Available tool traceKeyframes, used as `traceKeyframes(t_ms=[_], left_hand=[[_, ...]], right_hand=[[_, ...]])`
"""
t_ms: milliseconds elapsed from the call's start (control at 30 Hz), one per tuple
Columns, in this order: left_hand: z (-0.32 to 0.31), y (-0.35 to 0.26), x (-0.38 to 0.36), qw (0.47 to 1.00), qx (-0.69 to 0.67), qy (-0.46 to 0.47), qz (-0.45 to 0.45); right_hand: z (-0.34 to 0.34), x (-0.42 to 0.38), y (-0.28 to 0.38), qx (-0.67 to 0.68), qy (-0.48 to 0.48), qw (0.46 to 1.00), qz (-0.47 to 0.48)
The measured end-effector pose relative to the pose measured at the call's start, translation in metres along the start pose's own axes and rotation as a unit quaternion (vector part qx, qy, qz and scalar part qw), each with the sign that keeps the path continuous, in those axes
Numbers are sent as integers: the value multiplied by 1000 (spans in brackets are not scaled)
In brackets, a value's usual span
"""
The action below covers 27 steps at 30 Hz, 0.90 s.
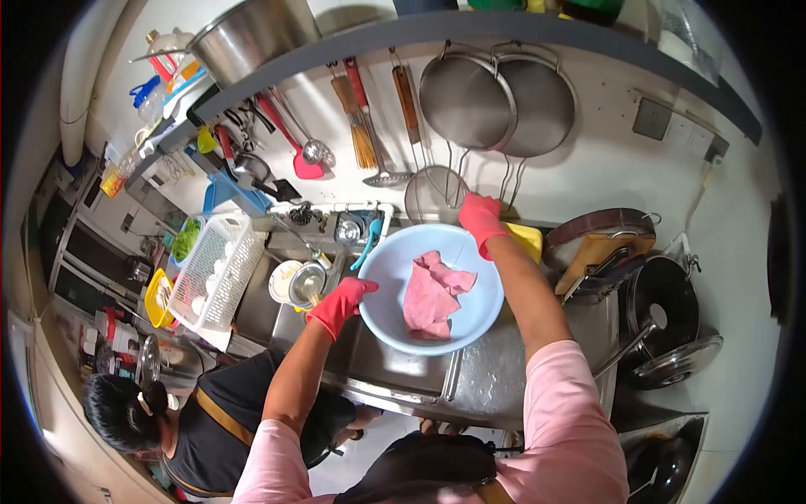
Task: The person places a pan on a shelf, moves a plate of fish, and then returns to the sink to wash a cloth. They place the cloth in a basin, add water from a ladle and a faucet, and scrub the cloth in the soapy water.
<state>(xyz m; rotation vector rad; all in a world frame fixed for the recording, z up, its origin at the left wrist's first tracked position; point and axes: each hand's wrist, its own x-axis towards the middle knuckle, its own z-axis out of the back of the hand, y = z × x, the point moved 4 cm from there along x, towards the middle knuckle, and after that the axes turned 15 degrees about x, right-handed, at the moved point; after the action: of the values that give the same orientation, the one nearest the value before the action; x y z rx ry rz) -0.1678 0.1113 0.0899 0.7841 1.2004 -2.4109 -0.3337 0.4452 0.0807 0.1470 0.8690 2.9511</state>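
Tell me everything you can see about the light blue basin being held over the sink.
The light blue basin is round, shallow and looks like plastic. It is tilted toward the camera above the steel sink. The left hand and right hand, both in red rubber gloves, grip opposite rims. Inside lies a crumpled pink cloth.

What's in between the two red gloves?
The light blue basin lies between the left hand and the right hand, each gripping its rim. A pink cloth lies inside. The head view shows this.
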Motion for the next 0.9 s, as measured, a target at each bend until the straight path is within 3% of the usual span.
traceKeyframes(t_ms=[67, 100, 200, 333, 467, 533, 600, 700, 800, 900], left_hand=[[1, 1, -6, 1000, -6, -2, -19], [2, 3, -5, 999, 6, -3, -32], [0, -4, -21, 998, 32, -19, -42], [-10, 15, -21, 998, -20, 1, -60], [-37, 37, -47, 997, -56, -31, -47], [-60, 67, -48, 996, -78, -23, -41], [-87, 94, -55, 995, -87, -42, -19], [-129, 135, -38, 997, -71, -14, 25], [-172, 133, -39, 998, -52, -6, 33], [-208, 135, -20, 997, -77, -3, 5]], right_hand=[[12, -6, 11, 12, 5, 1000, 17], [17, -5, 11, 66, 37, 997, -21], [18, -10, -11, 189, -145, 967, 88], [71, -103, -54, 395, -291, 864, 113], [88, -266, -145, 560, -274, 769, -141], [44, -356, -234, 571, -365, 712, -186], [-8, -451, -320, 544, -418, 687, -238], [-5, -532, -332, 225, -339, 784, -470], [3, -527, -311, 196, -302, 812, -460], [-10, -509, -286, 50, -211, 858, -465]])
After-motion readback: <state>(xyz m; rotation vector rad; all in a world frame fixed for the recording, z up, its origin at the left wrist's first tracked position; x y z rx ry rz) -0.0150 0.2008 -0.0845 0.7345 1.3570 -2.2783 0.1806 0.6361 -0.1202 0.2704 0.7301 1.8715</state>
